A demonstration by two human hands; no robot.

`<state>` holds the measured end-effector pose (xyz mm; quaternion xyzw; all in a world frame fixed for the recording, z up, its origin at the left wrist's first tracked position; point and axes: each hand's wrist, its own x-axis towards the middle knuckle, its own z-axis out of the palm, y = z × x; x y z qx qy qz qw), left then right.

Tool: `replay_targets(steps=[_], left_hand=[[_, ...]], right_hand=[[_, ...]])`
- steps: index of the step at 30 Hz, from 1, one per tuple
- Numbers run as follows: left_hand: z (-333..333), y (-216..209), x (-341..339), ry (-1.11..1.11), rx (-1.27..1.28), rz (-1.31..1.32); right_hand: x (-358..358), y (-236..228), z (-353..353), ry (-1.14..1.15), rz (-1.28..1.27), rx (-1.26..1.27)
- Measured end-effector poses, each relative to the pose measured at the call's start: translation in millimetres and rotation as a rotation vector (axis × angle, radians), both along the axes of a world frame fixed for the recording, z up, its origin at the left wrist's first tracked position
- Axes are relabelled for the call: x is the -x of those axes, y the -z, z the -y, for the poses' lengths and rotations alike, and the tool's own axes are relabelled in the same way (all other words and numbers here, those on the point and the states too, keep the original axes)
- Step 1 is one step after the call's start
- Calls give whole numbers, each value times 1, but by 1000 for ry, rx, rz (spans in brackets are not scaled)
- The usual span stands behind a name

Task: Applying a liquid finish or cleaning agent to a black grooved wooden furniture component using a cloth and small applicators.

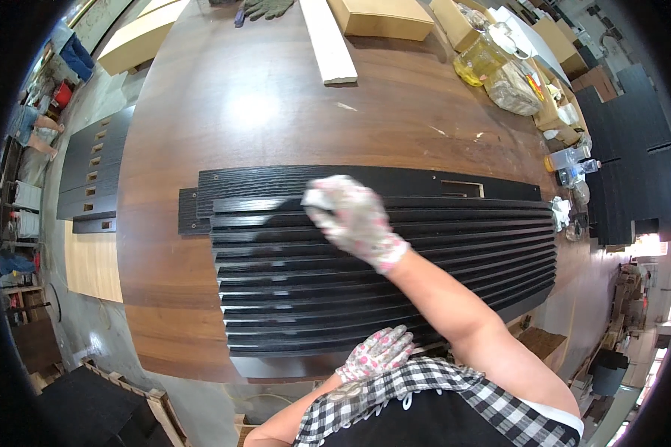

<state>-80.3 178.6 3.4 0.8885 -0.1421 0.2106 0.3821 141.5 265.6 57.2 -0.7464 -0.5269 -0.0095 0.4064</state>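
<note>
Several long black wooden boards lie overlapped in a stepped row on the brown table, their long edges running left to right. My right hand, in a white glove with pink spots, reaches over the far left part of the row. Its fingers look curled, around something whitish at most, but motion blurs them. My left hand, gloved alike, rests with fingers stretched out flat at the near edge of the boards. Behind the row lies a black board with a rectangular slot toward its right end.
A long white strip and a cardboard box sit at the table's far side. A yellowish jar, plastic bottles and open boxes line the right edge. Slotted dark boards stand left of the brown table.
</note>
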Motion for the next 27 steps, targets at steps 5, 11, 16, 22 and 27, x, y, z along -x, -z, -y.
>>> replay_targets(steps=[5, 11, 16, 22, 27], left_hand=[[7, 2, 6, 0, -47, -9], [6, 6, 11, 114, 52, -82], [9, 13, 11, 136, 66, -61], [3, 4, 5, 228, 267, -261], [-2, 6, 5, 252, 322, -396]], right_hand=[[-41, -14, 112, 406, 87, 146], [-14, -7, 57, 302, 92, 42], [30, 2, -51, 61, 10, -46], [66, 5, -131, -70, 0, -26], [50, 2, -97, -40, 50, -1]])
